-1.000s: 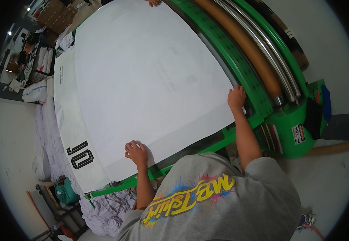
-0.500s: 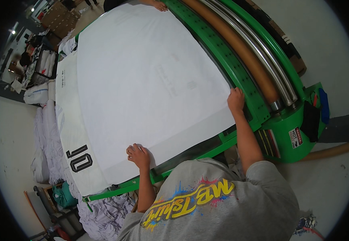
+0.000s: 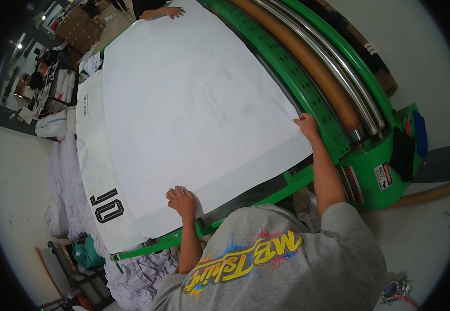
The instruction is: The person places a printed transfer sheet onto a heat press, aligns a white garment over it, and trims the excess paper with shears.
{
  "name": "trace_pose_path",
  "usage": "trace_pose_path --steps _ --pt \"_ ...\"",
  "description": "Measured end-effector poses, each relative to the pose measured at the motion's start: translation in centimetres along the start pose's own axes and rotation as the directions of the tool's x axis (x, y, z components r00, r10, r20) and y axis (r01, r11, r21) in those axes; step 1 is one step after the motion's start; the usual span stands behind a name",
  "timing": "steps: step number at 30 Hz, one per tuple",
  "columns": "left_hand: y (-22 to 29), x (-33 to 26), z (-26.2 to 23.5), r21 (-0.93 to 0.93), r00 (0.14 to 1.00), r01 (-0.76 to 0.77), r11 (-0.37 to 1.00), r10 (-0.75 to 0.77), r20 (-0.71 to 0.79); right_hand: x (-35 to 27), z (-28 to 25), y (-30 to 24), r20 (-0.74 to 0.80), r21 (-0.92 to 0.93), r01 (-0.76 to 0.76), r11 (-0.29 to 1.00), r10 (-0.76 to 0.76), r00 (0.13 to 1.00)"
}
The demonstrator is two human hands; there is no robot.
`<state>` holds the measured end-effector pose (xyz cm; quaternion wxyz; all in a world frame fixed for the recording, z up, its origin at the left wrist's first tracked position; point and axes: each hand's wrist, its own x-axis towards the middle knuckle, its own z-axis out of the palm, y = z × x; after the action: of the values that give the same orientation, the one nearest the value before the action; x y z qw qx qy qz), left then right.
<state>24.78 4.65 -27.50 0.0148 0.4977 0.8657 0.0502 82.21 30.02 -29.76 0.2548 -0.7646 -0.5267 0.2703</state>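
A large white sheet (image 3: 199, 109) covers most of a green-framed machine's table; I cannot tell whether it is cloth or paper. My left hand (image 3: 182, 201) rests on the sheet close to its near edge, fingers bent and spread. At the sheet's right edge, my right hand (image 3: 306, 126) has its thumb and fingertips closed on the border. Along the left side, a white printed layer (image 3: 91, 160) with black markings shows from under the sheet. A co-worker's hand (image 3: 173, 12) lies on the far end of the sheet.
The green frame (image 3: 266, 199) runs along the near side. Brown and shiny metal rollers (image 3: 334, 93) line the right, ending at a green housing (image 3: 385, 176) with a warning label. Bundled white fabric (image 3: 137, 277) hangs below the left corner. Cardboard boxes (image 3: 80, 28) stand far left.
The co-worker's hand has shifted left along the far edge. My right hand has changed from a fist to fingertips on the sheet's border. My left hand stays nearly where it was.
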Motion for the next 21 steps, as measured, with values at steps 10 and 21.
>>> trace_pose_path --steps 10,21 --pt "2.5 0.1 -2.0 -0.120 0.993 0.024 0.992 -0.010 0.118 1.3 1.8 3.0 -0.389 0.121 -0.061 0.991 0.104 0.916" --pt "2.6 -1.3 -2.1 -0.083 0.971 0.022 0.996 -0.002 0.239 0.9 -2.5 2.9 -0.393 -0.067 -0.292 0.954 0.244 0.887"
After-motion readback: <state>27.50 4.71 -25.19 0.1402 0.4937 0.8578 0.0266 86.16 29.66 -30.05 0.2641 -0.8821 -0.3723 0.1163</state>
